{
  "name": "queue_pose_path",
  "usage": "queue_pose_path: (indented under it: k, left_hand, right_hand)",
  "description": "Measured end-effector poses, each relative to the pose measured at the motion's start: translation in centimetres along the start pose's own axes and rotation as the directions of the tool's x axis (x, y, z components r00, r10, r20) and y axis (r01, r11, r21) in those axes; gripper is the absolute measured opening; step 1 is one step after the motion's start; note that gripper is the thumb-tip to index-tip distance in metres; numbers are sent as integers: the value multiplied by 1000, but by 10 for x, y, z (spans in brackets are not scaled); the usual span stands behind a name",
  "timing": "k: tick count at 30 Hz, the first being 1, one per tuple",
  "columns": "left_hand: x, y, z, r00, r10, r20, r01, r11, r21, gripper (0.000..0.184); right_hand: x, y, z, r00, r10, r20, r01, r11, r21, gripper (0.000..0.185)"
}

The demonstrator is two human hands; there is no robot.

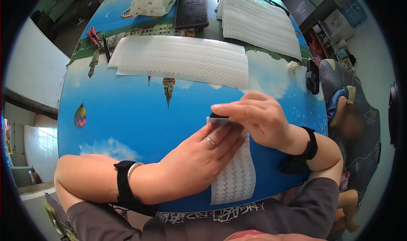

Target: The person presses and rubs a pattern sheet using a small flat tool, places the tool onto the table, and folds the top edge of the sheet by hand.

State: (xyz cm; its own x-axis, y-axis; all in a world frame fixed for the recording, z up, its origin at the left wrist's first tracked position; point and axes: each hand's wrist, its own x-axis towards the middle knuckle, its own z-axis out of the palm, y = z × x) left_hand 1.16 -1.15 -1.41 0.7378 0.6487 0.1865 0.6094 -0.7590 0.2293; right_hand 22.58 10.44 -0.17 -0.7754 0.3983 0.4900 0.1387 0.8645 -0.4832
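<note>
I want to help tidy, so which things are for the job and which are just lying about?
For the job, it seems:
white patterned strip under the left hand
small black object touching the right hand
flat white patterned sheets, probably

Just lying about, probably:
black rectangular phone
white plastic packet
red-handled tool

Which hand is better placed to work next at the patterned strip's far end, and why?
Probably the right hand: it is at the black piece there, while the left hand lies across the strip.
</note>
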Motion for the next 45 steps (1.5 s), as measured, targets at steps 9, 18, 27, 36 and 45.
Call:
queue_pose_path:
  k: [9,18,27,36,45]
  left_hand:
    - [2,0,0,999,8,-51,-10,999,-41,64]
    - [1,0,-3,1000,-6,-26,6,1000,-24,65]
    - [0,-2,-4,999,-5,-41,5,1000,-13,67]
    - [1,-3,-9,1000,-7,-24,6,1000,-15,63]
    - [1,-5,-11,1000,-8,-23,8,1000,-2,62]
  right_hand:
    - [-3,2,4,999,-4,-51,1,999,-48,54]
    - [-3,4,3,994,45,-103,-46,999,-7,54]
    - [-2,5,-2,981,97,-165,-88,994,62,53]
    - [-6,10,1,975,135,-177,-119,988,95,53]
    - [-7,7,2,944,284,-165,-230,930,286,50]
